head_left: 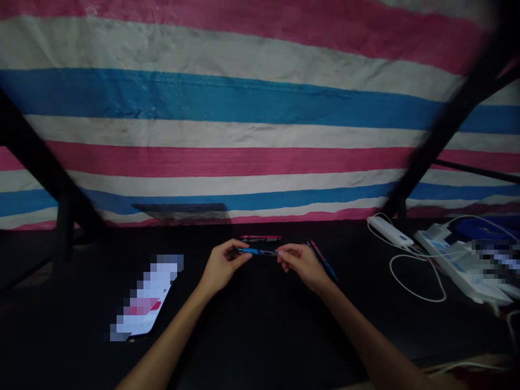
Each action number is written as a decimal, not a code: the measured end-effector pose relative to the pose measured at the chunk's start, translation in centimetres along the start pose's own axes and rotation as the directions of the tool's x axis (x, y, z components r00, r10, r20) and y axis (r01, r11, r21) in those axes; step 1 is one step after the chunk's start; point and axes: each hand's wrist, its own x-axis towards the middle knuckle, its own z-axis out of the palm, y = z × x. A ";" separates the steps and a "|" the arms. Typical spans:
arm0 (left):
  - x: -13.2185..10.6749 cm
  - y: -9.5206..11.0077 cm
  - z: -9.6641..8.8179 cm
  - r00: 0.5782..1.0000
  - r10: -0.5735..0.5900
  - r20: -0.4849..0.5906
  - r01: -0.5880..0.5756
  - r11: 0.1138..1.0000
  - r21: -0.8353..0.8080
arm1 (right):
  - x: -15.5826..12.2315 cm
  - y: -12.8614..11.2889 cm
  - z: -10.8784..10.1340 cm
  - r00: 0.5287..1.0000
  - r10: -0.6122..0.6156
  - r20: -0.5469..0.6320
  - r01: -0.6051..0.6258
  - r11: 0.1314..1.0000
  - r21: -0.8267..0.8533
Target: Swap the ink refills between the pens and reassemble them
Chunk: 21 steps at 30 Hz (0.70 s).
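Note:
A blue pen (259, 252) is held level above the dark table (260, 336), between both of my hands. My left hand (221, 266) is closed on the pen's left end. Pinching the right end is my right hand (301, 264), fingers closed. Just behind them a red pen (260, 238) lies flat on the table. Beside my right hand lie two more pens (323, 260), one red and one blue, partly hidden by that hand.
A phone with a lit screen (145, 300) lies at the left. A white power bank (389, 231) with a looping white cable (418, 276) and white boxes (463, 265) sit at the right. A striped tarp (244, 108) hangs behind; dark frame bars (44, 168) cross it.

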 end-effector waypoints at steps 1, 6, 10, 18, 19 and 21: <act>0.0 0.0 0.0 1.000 0.002 -0.002 -0.002 1.000 0.009 | 0.0 0.0 0.0 1.000 -0.020 -0.010 0.019 0.999 -0.045; -0.1 0.2 -0.2 1.000 0.018 -0.020 -0.017 0.999 0.040 | -0.1 0.0 -0.3 0.986 0.155 0.055 -0.150 0.985 -0.085; -0.1 0.5 -0.5 0.999 0.040 0.000 -0.040 0.998 0.040 | 0.0 0.2 -0.7 0.930 0.312 0.195 -0.341 0.930 0.135; -0.6 0.6 0.1 0.892 0.348 0.288 -0.452 0.702 0.550 | 0.2 0.3 -0.7 0.934 0.348 0.082 -0.356 0.927 0.120; -0.8 0.6 0.4 0.883 0.339 0.324 -0.469 0.630 0.619 | 0.1 0.2 -0.5 0.931 0.356 0.082 -0.363 0.924 0.122; -1.1 0.7 1.0 0.883 0.312 0.352 -0.465 0.463 0.755 | 0.0 0.2 -0.3 0.926 0.369 0.081 -0.377 0.917 0.129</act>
